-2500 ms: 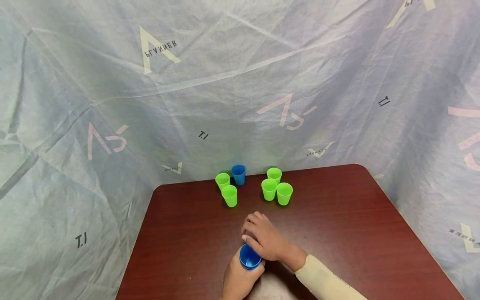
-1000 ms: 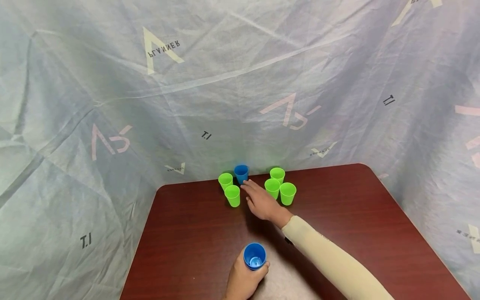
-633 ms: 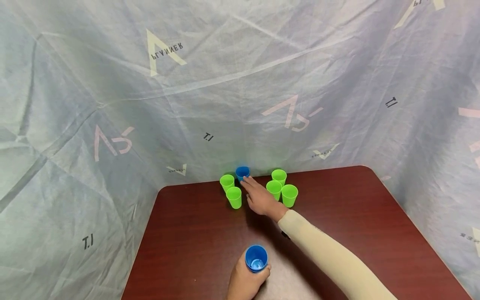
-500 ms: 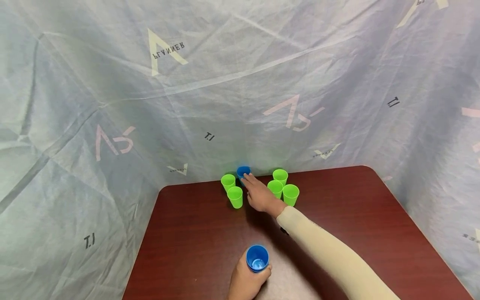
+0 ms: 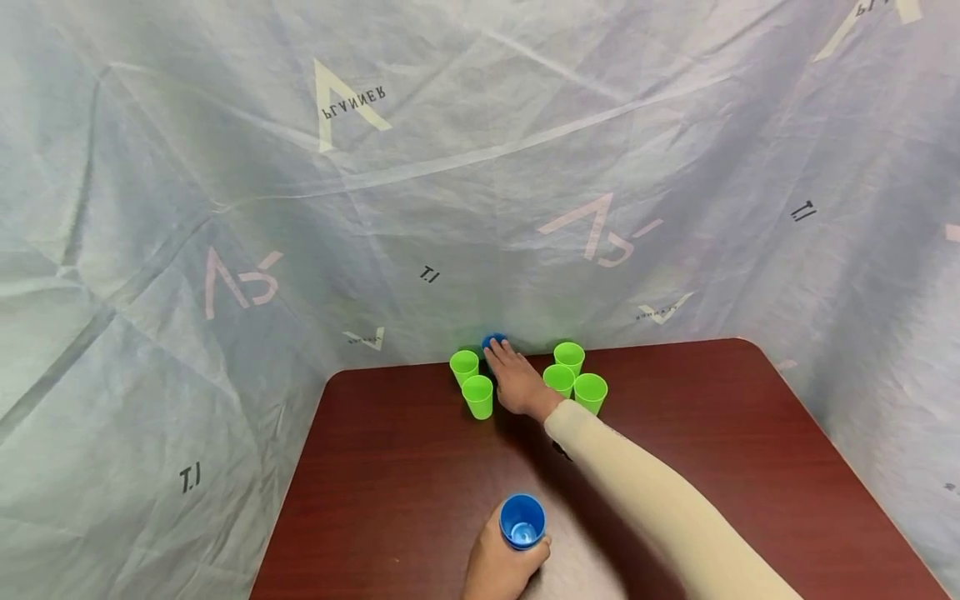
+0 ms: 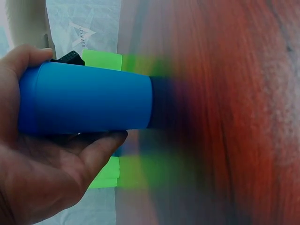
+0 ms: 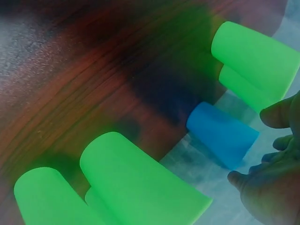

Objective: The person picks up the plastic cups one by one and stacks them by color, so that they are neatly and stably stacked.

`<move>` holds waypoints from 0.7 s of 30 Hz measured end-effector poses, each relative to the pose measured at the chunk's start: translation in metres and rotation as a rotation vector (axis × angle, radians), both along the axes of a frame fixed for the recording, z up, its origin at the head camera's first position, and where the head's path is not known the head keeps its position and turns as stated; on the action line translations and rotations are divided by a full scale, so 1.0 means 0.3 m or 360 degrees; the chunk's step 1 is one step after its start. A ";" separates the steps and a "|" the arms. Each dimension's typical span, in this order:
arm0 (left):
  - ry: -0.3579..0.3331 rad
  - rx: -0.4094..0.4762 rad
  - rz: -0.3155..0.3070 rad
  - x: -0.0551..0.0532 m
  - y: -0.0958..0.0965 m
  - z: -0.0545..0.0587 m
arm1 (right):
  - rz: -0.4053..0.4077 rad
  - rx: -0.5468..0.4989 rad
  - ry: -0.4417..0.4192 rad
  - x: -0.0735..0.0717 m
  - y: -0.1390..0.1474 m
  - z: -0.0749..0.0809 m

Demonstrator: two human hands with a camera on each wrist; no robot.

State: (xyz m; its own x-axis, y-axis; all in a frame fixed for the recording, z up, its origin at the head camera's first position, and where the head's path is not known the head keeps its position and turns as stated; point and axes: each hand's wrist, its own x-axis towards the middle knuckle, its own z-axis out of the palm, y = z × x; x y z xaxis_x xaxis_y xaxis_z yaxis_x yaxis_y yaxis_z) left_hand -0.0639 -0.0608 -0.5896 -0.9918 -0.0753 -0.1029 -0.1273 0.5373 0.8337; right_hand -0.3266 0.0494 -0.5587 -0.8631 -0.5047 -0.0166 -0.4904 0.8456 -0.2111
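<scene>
My left hand (image 5: 498,560) grips an upright blue cup (image 5: 522,518) near the front of the table; a second rim line under its lip suggests another blue cup nested with it. In the left wrist view, thumb and fingers wrap the wide end of this blue cup (image 6: 93,98). My right hand (image 5: 517,383) reaches to the table's far edge, its extended fingers over a second blue cup (image 5: 492,341) and mostly hiding it. In the right wrist view, thumb and fingers are spread right at the rim of that blue cup (image 7: 222,133).
Two green cups (image 5: 477,400) stand left of the right hand. Three more green cups (image 5: 591,392) stand close together on its right, one partly behind the wrist. The dark red table (image 5: 375,475) meets a grey printed sheet (image 5: 480,208) behind.
My right hand has left the held cup and moved forward to the far blue cup, covering more of it. The left hand keeps its grip. The head view has turned slightly left.
</scene>
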 end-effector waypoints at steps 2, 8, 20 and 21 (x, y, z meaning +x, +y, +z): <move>0.0012 -0.0007 0.0005 0.002 0.002 -0.006 | -0.0013 0.0019 -0.0014 -0.007 -0.001 -0.006; 0.0040 -0.0001 0.0006 -0.007 0.001 -0.017 | -0.0044 0.0065 -0.0049 -0.028 -0.008 -0.002; -0.0001 -0.0022 -0.0023 0.000 -0.004 -0.008 | -0.0082 0.0142 -0.0168 -0.081 -0.020 -0.010; 0.0002 -0.0017 -0.0022 0.000 -0.004 -0.007 | -0.0088 0.0165 -0.0171 -0.087 -0.022 -0.008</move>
